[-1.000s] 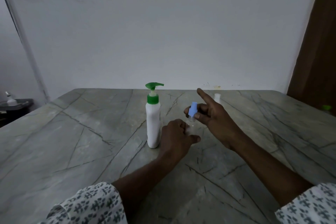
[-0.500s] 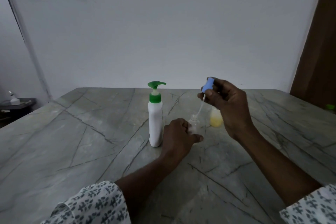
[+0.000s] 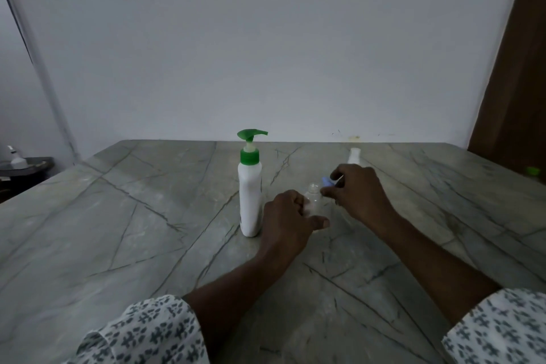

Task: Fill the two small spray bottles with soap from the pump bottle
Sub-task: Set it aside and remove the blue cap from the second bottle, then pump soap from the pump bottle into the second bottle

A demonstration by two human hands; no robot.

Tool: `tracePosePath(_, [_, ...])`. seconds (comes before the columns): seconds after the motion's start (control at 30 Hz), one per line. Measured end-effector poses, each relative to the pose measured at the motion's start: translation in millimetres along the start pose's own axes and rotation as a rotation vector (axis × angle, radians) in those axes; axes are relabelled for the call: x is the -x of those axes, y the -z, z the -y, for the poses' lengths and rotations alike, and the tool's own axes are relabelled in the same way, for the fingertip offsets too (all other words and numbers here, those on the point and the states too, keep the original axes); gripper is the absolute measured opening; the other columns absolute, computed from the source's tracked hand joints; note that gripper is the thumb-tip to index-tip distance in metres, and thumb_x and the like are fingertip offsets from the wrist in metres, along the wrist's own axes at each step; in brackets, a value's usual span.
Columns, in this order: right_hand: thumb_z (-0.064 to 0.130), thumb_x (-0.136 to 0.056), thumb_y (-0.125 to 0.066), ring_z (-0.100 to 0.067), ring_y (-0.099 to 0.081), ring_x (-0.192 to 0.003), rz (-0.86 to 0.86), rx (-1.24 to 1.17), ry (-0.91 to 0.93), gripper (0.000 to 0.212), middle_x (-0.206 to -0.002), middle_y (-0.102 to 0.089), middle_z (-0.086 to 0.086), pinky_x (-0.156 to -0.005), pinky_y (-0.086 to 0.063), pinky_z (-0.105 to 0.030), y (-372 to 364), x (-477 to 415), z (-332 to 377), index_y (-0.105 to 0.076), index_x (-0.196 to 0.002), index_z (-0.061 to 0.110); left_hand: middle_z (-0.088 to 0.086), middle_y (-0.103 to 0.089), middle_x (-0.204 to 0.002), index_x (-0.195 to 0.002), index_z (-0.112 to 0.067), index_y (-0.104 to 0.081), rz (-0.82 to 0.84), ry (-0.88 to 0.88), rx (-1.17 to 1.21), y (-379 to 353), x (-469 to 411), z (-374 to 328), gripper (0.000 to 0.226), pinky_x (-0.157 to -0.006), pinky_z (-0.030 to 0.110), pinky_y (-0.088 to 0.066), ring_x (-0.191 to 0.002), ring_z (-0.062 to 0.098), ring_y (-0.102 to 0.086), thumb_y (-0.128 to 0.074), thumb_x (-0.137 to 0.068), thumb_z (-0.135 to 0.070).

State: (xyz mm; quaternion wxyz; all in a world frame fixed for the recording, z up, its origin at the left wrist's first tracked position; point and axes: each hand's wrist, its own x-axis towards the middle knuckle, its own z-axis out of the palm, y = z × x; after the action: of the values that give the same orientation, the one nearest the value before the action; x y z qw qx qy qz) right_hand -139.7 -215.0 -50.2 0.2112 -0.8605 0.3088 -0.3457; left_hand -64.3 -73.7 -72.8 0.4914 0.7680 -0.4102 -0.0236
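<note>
A white pump bottle (image 3: 250, 195) with a green pump head stands upright on the marble table (image 3: 118, 230). Just right of it my left hand (image 3: 288, 217) grips a small clear spray bottle (image 3: 314, 196), upright on the table with its neck uncovered. My right hand (image 3: 356, 190) is right beside that neck, pinching the blue spray cap (image 3: 327, 181) with its thin tube. A second small spray bottle (image 3: 354, 156) with a white top stands behind my right hand, mostly hidden by it.
The wall runs along the table's far edge. A brown door (image 3: 514, 83) is at the right, with a small green object (image 3: 533, 170) at the table's right edge. A dark stand with a small white bottle (image 3: 16, 159) sits off to the left.
My right hand lifted the blue spray cap with its tube out of the clear bottle, raised it, then lowered it to the right of the bottle's neck. My left hand kept hold of the bottle.
</note>
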Motion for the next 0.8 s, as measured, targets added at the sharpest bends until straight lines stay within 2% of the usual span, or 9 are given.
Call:
tracePosePath(0.07, [0.031, -0.083, -0.076, -0.025, -0.065, -0.079, 0.019, 0.143, 0.005, 0.028, -0.088, -0.070, -0.013, -0.066, -0.046, -0.028, -7.5, 2.5, 0.5, -0.068, -0.091, 0.006, -0.011, -0.054, -0.061, -0.071, -0.028, -0.051, -0.002, -0.003, -0.001, -1.1, -0.9, 1.0, 0.040, -0.045, 0.008, -0.035, -0.051, 0.000, -0.045, -0.090, -0.064, -0.034])
tracePosePath(0.17, [0.030, -0.091, -0.065, -0.027, -0.062, -0.083, 0.077, 0.268, 0.009, 0.023, -0.094, -0.066, -0.013, -0.065, -0.037, -0.026, -12.2, 7.4, 1.4, -0.064, -0.094, 0.007, -0.012, -0.054, -0.064, -0.076, -0.026, -0.054, 0.003, 0.001, 0.004, -2.0, -0.8, 2.2, 0.038, -0.045, 0.007, -0.035, -0.053, 0.000, -0.046, -0.090, -0.065, -0.033])
tracePosePath(0.3, [0.030, -0.093, -0.062, -0.027, -0.063, -0.089, 0.145, 0.341, -0.003, 0.024, -0.098, -0.066, -0.012, -0.066, -0.035, -0.027, -11.5, 10.6, 1.6, -0.064, -0.096, 0.006, -0.012, -0.059, -0.071, -0.084, -0.025, -0.059, -0.011, 0.016, -0.011, -2.7, -1.5, 3.4, 0.037, -0.048, 0.010, -0.031, -0.058, 0.000, -0.049, -0.089, -0.065, -0.036])
tracePosePath(0.4, [0.021, -0.093, -0.063, -0.023, -0.067, -0.092, 0.052, 0.234, 0.074, 0.020, -0.102, -0.071, -0.011, -0.079, -0.047, -0.026, -2.6, 9.2, 4.8, -0.071, -0.103, 0.006, -0.009, -0.064, -0.081, -0.095, -0.021, -0.065, -0.018, 0.024, -0.012, -2.5, -0.3, 3.1, 0.041, -0.051, 0.009, -0.033, -0.062, -0.001, -0.052, -0.088, -0.066, -0.037])
tracePosePath(0.43, [0.012, -0.091, -0.062, -0.016, -0.067, -0.088, 0.020, 0.139, 0.100, 0.018, -0.102, -0.073, -0.008, -0.080, -0.047, -0.018, 2.8, 10.0, 6.2, -0.073, -0.104, 0.007, -0.009, -0.064, -0.083, -0.100, -0.021, -0.065, -0.019, 0.031, -0.003, -2.1, 0.5, 2.2, 0.044, -0.051, 0.008, -0.034, -0.064, -0.002, -0.053, -0.088, -0.066, -0.036])
tracePosePath(0.5, [0.002, -0.087, -0.060, -0.001, -0.064, -0.080, 0.102, -0.124, 0.080, 0.027, -0.098, -0.074, 0.003, -0.073, -0.046, -0.009, 14.3, 14.9, 4.8, -0.074, -0.108, 0.013, -0.010, -0.064, -0.085, -0.110, -0.021, -0.062, -0.018, 0.048, 0.034, -0.7, 2.3, -0.3, 0.053, -0.050, 0.007, -0.037, -0.065, -0.004, -0.055, -0.089, -0.066, -0.032])
tracePosePath(0.6, [0.022, -0.088, -0.068, -0.005, -0.066, -0.079, 0.385, -0.296, 0.031, 0.022, -0.096, -0.073, 0.007, -0.065, -0.046, -0.019, 14.4, 26.6, 3.3, -0.072, -0.110, 0.021, -0.010, -0.063, -0.083, -0.119, -0.020, -0.052, -0.015, 0.068, 0.055, 0.1, 4.0, -2.3, 0.063, -0.049, 0.006, -0.040, -0.067, -0.002, -0.058, -0.089, -0.068, -0.026])
tracePosePath(0.7, [0.041, -0.087, -0.070, -0.007, -0.064, -0.069, 0.395, -0.219, 0.112, 0.023, -0.079, -0.072, -0.001, -0.063, -0.046, -0.025, 1.4, 30.5, 2.2, -0.073, -0.089, 0.018, -0.010, -0.063, -0.082, -0.123, -0.015, -0.047, -0.011, 0.078, 0.015, 1.2, 4.2, -3.9, 0.064, -0.048, 0.005, -0.042, -0.067, -0.001, -0.059, -0.086, -0.073, -0.018])
tracePosePath(0.8, [0.042, -0.087, -0.069, -0.012, -0.060, -0.065, 0.366, -0.224, 0.153, 0.028, -0.071, -0.066, -0.003, -0.062, -0.044, -0.030, -4.9, 29.2, 1.2, -0.067, -0.079, 0.016, -0.003, -0.066, -0.103, -0.130, -0.014, -0.042, 0.084, 0.103, -0.147, 11.2, 6.6, -14.1, 0.068, -0.048, 0.007, -0.040, -0.079, 0.004, -0.060, -0.084, -0.076, -0.020])
